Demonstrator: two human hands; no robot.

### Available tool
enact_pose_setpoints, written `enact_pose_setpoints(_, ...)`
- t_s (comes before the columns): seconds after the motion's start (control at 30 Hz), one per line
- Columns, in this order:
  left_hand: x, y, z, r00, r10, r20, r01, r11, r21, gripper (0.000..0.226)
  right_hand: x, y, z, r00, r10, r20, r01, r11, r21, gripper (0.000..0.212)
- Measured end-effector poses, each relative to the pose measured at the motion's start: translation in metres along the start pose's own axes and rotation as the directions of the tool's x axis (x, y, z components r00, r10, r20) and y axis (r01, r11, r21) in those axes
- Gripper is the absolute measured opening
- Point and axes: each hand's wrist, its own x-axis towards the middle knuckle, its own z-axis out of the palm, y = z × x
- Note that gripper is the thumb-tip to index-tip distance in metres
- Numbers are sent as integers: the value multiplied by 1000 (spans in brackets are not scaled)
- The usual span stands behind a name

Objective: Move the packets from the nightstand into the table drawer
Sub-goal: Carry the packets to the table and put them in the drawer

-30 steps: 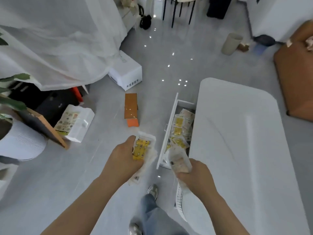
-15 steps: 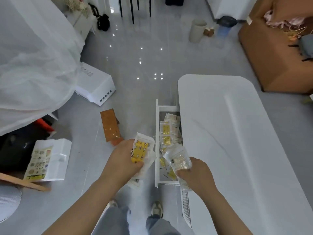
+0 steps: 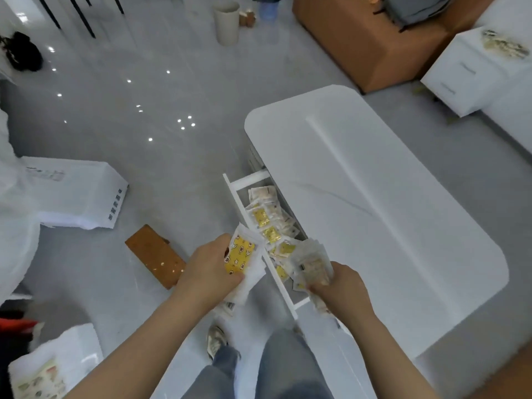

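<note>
- The left hand [image 3: 211, 264] is closest, off the table's near left edge. Its grip is curled round a small stack of packets [image 3: 241, 254] with a yellow patterned one on top, held just outside the drawer's front rail.
- The right hand [image 3: 344, 287] has its grip pinched on a second, paler bundle [image 3: 312, 262]. It holds this over the near end of the open drawer [image 3: 238, 203], apparently about to let go.
- The drawer is pulled out from the table's left side and already holds a loose heap of delivered packets [image 3: 266, 223], several of them yellow. A good share of the job looks done, and both handfuls have yet to go in.
- The white table [image 3: 388, 226] overhangs the drawer's right side, so the opening is narrow. The handfuls probably need to go in from the left or from above.
- On the floor by the table's left side lie a brown block [image 3: 155, 254] and a white carton [image 3: 77, 194], near the person's shoe [image 3: 214, 341].
- Past the table's far end, a brown box [image 3: 368, 44] stands beside the walking line.
- Farthest off, the white nightstand [image 3: 460, 76] has a few remaining packets [image 3: 503, 46] on top, so at least one more trip seems needed.
</note>
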Motion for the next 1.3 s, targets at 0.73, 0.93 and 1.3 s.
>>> enact_pose_setpoints(0.73, 180, 23, 38, 900, 224, 374, -331, 909, 253, 31, 86, 31, 34, 923, 383, 28, -383, 913, 141, 10)
enact_pose_setpoints(0.93, 238, 14, 77, 852, 262, 453, -421, 857, 296, 31, 118, 51, 66, 881, 469, 61, -473, 875, 102, 13)
enact_pose_setpoints(1.3, 336, -36, 174, 722, 351, 596, -586, 768, 257, 30, 178, 101, 154, 765, 644, -3, -632, 751, 194, 16)
